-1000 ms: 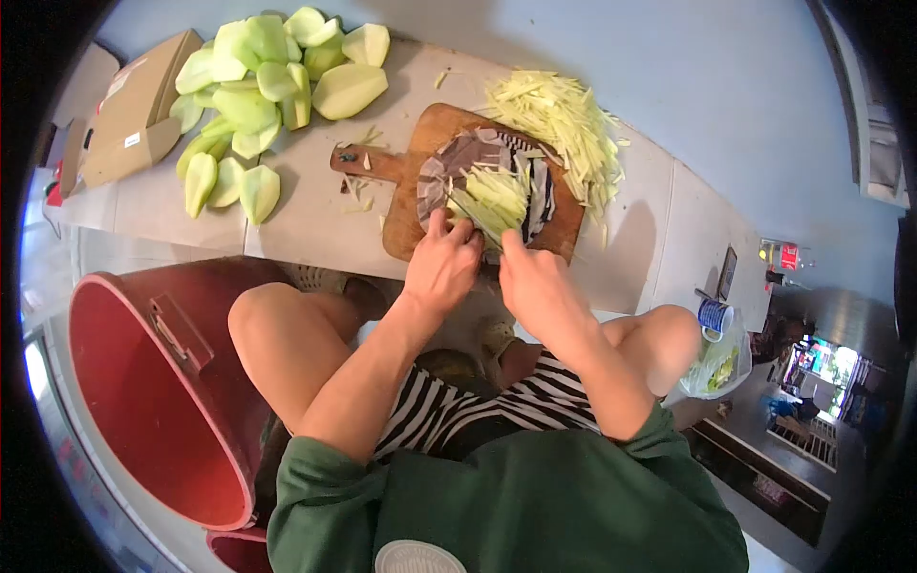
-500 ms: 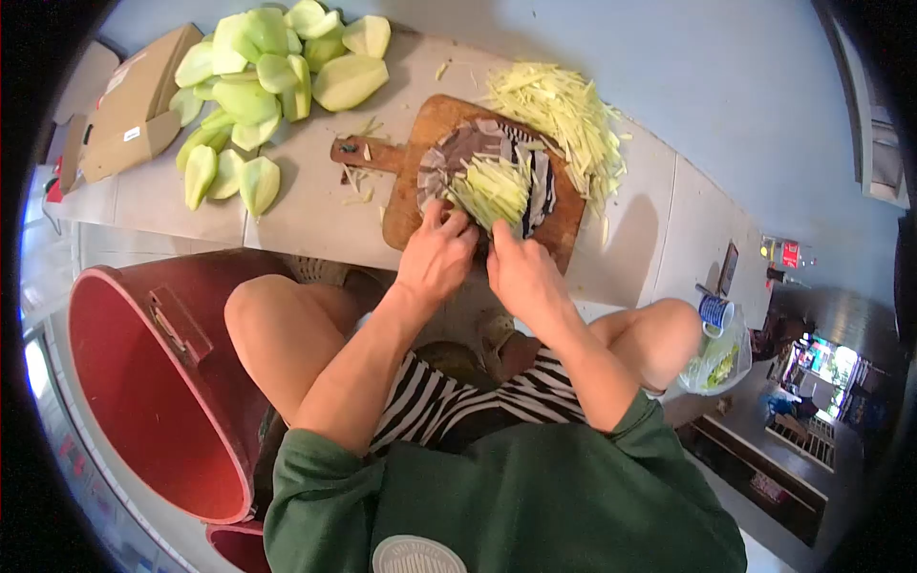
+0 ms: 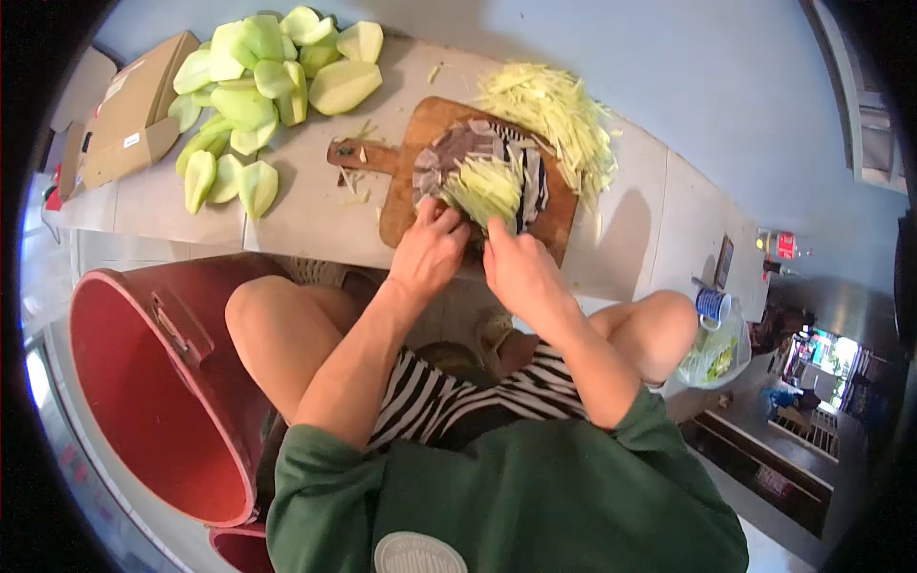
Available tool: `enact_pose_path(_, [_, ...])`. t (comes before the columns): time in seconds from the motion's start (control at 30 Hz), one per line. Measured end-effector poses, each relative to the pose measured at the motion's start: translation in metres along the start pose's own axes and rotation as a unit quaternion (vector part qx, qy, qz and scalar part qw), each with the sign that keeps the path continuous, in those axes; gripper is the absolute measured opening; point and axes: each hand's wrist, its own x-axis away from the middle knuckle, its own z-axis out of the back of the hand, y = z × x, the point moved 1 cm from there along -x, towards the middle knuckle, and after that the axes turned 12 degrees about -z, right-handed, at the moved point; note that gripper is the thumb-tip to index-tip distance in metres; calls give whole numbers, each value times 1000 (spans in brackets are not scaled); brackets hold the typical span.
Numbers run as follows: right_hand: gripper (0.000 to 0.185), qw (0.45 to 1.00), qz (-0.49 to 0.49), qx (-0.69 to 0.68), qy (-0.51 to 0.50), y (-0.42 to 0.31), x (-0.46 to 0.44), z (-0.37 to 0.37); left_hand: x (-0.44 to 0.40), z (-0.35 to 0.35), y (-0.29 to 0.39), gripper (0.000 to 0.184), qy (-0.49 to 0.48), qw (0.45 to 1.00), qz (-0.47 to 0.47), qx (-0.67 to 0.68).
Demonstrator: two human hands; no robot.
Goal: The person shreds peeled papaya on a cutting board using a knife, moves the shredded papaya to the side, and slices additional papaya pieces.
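A wooden cutting board [image 3: 394, 224] with a handle lies at the tiled counter's near edge. On it is a crumpled brown-and-white and black-striped cloth [image 3: 430, 164], topped by a bunch of pale green shreds [image 3: 485, 186], which look like green mango. My left hand [image 3: 427, 250] is closed at the near left edge of the bunch and cloth, fingers curled. Against the bunch's near right side, my right hand [image 3: 519, 267] is closed too, thumb side up. What either hand pinches is hidden by the fingers.
A heap of green-yellow shreds [image 3: 554, 115] sits past the board's far right corner. Peeled green fruit pieces [image 3: 244, 105] are piled at the far left beside a cardboard box [image 3: 124, 124]. A large red bin [image 3: 153, 401] stands left of my knees; a blue cup [image 3: 709, 306] and plastic bag [image 3: 712, 358] are right.
The view has shifted slightly, so the counter things sit a little further left. Both hands stay closed at the near side of the bunch, and the shreds lean a bit differently.
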Motion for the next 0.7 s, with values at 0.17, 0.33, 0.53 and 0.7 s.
enact_pose_path(0.17, [19,999,19,-26,-1,7,-4,-13,2,-5,-7,15,-4,1000,-5,-16])
enact_pose_path(0.33, [19,1000,5,-10,8,-4,5,7,-4,2,-7,14,-6,1000,-16,-14])
enact_pose_path(0.53, [19,999,-5,-50,3,-2,-6,-13,-1,3,-14,18,12,999,-21,-34])
enact_pose_path(0.7, [19,998,-13,-65,-8,-2,4,-4,3,2,-11,18,19,999,-26,-6])
